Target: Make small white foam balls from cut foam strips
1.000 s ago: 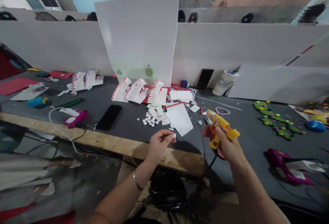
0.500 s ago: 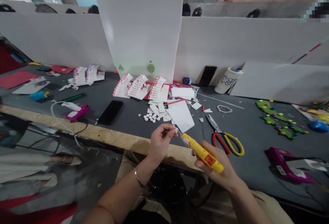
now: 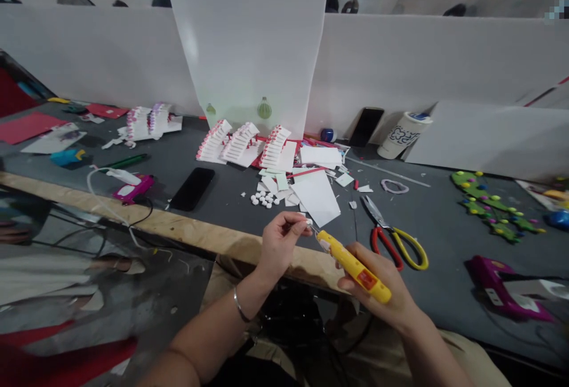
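My left hand (image 3: 280,245) pinches a small white foam piece (image 3: 308,221) between thumb and fingertips, just above the wooden table edge (image 3: 213,236). My right hand (image 3: 373,280) grips a yellow hot glue gun (image 3: 354,266) lying nearly sideways, its nozzle tip almost touching the white piece. Close beyond the hands lie white paper sheets (image 3: 320,197) and a cluster of small white round pieces (image 3: 263,199). Both hands are over the table's near edge.
Red-and-yellow handled scissors (image 3: 393,248) lie right of my hands. A black phone (image 3: 192,188), a magenta glue gun (image 3: 133,188) and stepped white paper stacks (image 3: 273,147) sit on the dark table. A translucent white sheet (image 3: 249,37) stands behind them.
The yellow glue gun has swung from upright to nearly sideways, its tip brought to the white piece. Both hands have come closer together, uncovering the scissors. The view has tilted slightly.
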A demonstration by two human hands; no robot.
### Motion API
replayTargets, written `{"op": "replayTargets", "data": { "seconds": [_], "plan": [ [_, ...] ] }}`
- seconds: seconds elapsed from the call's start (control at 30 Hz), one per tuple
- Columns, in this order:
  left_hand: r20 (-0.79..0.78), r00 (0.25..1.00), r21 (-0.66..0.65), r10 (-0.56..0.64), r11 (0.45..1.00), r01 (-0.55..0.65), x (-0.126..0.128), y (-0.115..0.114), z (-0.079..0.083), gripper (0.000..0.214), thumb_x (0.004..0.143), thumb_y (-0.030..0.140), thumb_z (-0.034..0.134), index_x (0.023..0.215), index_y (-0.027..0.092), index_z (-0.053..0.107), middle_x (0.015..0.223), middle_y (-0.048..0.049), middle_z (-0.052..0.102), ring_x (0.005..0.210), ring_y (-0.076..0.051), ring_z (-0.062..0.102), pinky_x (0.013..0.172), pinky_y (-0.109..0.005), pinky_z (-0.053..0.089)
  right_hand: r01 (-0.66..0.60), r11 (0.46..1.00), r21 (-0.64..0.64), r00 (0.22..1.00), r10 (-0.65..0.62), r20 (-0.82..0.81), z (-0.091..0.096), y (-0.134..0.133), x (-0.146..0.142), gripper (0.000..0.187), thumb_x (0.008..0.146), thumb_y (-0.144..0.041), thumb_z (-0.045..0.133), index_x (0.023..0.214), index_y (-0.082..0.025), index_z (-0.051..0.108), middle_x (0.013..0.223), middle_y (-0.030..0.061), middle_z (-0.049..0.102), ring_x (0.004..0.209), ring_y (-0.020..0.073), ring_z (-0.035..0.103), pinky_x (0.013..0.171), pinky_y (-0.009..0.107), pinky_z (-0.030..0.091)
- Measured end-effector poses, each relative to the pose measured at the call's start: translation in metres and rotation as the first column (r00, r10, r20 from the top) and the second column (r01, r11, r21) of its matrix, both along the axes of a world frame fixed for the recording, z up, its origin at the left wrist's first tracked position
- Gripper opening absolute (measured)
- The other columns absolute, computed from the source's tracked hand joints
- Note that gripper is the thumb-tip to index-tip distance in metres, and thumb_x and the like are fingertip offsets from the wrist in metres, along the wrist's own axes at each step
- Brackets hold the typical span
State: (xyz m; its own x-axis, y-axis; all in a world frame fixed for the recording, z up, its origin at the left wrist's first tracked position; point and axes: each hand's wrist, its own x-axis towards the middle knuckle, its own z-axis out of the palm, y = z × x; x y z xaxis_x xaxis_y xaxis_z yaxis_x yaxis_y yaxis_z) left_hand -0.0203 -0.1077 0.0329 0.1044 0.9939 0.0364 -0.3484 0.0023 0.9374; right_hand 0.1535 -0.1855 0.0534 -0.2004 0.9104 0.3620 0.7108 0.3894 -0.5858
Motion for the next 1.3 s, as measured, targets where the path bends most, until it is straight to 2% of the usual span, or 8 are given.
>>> {"op": "replayTargets", "data": {
  "seconds": [0.17,0.4,0.57,0.93,1.3],
  "plan": [
    [0.001,1.0,-0.015,0.013,1.0,-0.013,0.0006,-0.0005,-0.0001,0.022,0.072,0.035,0.074,0.075,0.015,0.066,0.075,-0.0013,0.066,0.061,-0.011,0.064,0.064,-0.023,0.056,-0.059,0.996,0.071,0.998,0.056,0.043,0.001,0.0005,-0.0013,0.046,0.083,-0.066,0.05,0.072,-0.022,0.046,0.059,-0.0037,0.046,0.047,0.0111,0.044,0.044,0.024,0.033],
    [-0.052,0.998,0.019,0.03,0.999,-0.029,0.0006,-0.0024,0.001,0.022,0.071,0.035,0.075,0.073,0.014,0.066,0.087,-0.004,0.067,0.062,-0.01,0.064,0.065,-0.024,0.057,-0.072,0.995,0.068,0.995,0.067,0.08,-0.004,-0.0024,0.0002,0.046,0.083,-0.066,0.05,0.07,-0.022,0.043,0.061,-0.0033,0.045,0.051,0.0112,0.042,0.048,0.024,0.032],
    [-0.049,0.998,0.037,0.041,0.999,-0.039,0.0009,-0.0035,0.0006,0.021,0.071,0.034,0.075,0.073,0.015,0.066,0.085,-0.0036,0.066,0.064,-0.011,0.065,0.064,-0.023,0.057,-0.078,0.994,0.072,0.991,0.07,0.113,-0.0043,-0.0033,0.0008,0.046,0.084,-0.066,0.048,0.071,-0.022,0.043,0.062,-0.0028,0.047,0.051,0.011,0.044,0.048,0.024,0.033],
    [-0.056,0.998,0.056,0.037,0.998,-0.034,-0.0005,-0.0034,-0.0012,0.021,0.074,0.035,0.073,0.075,0.015,0.066,0.088,-0.004,0.066,0.068,-0.012,0.065,0.067,-0.023,0.058,-0.008,0.992,0.13,0.985,-0.014,0.171,-0.0055,-0.0035,-0.0013,0.051,0.082,-0.07,0.046,0.064,-0.022,0.045,0.053,-0.0032,0.048,0.044,0.0107,0.043,0.045,0.024,0.029],
    [-0.063,0.997,0.077,0.049,0.996,-0.044,-0.0008,-0.0037,-0.0007,0.021,0.075,0.035,0.072,0.075,0.015,0.066,0.086,-0.0038,0.066,0.068,-0.012,0.065,0.067,-0.024,0.058,-0.007,0.977,0.214,0.98,-0.036,0.198,-0.0056,-0.0034,-0.0036,0.048,0.084,-0.065,0.051,0.064,-0.022,0.044,0.049,-0.0046,0.048,0.039,0.0096,0.045,0.043,0.024,0.03]
  ]
}}
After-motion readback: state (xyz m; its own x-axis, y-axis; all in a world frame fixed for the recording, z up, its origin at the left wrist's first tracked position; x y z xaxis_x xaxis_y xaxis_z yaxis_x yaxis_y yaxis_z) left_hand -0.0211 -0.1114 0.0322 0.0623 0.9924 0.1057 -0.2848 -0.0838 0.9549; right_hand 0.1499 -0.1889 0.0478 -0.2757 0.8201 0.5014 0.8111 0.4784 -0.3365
